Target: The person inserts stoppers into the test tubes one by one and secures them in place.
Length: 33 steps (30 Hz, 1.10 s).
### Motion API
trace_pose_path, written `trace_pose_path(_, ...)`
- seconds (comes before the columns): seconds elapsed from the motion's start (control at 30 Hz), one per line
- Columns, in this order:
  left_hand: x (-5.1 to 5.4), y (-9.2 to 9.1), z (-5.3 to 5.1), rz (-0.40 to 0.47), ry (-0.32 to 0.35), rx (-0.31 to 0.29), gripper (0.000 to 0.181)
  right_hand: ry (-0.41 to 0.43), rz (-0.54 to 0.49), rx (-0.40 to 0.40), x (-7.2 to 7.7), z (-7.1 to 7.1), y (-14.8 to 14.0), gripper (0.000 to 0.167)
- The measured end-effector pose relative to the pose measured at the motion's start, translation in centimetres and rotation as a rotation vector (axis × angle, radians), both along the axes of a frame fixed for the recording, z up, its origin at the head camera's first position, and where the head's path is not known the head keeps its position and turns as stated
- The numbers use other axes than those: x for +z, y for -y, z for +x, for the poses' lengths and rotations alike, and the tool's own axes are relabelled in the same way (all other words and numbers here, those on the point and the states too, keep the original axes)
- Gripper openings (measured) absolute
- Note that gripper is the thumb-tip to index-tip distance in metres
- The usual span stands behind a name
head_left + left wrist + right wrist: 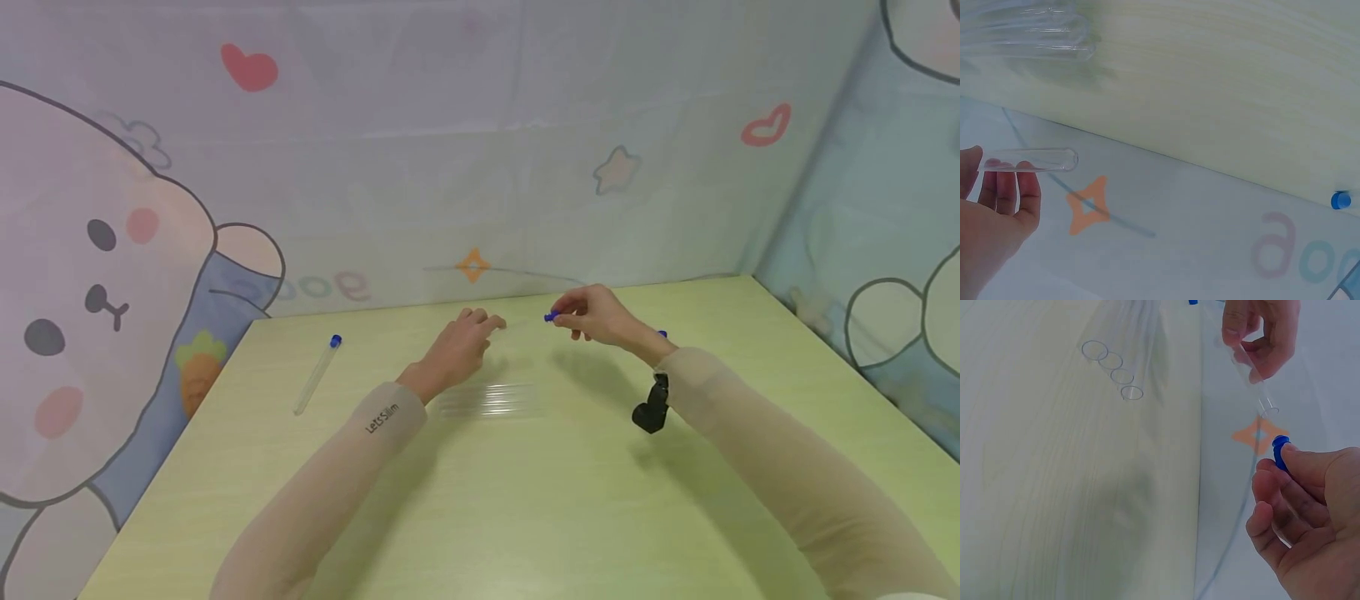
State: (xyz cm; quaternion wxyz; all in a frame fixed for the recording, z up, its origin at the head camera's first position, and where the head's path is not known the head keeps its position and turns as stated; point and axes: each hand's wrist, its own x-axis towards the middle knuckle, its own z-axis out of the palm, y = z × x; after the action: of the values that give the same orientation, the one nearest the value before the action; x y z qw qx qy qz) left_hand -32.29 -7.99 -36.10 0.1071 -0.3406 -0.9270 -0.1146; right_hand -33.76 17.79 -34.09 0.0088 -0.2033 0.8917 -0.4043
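Table point(525, 508); row of tubes point(491, 401) on it; beyond the row, my left hand point(459, 348); beyond the row's right end, my right hand point(597, 315); left of the row, capped tube point(317, 375); in my left fingers, single tube point(1054, 160), gripped; in my right, blue cap point(551, 317), pinched.

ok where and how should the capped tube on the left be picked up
Probably mid-body, from above, pinching across its long sides: the capped tube lies flat, long and slender, with its blue cap at the far end.
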Motion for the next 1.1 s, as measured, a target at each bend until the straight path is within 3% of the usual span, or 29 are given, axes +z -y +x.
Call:
trace_pose_path(0.73, 0.4, -0.6, -0.1, -0.031, -0.040, -0.013, 0.037, -0.016, -0.027, 0.029, -0.2, 0.1, 0.9, 0.019)
trace_pose_path(1.1, 0.5, -0.7, -0.2, -0.015, 0.017, -0.001, 0.038, -0.020, -0.037, 0.057, -0.2, 0.2, 1.3, 0.019)
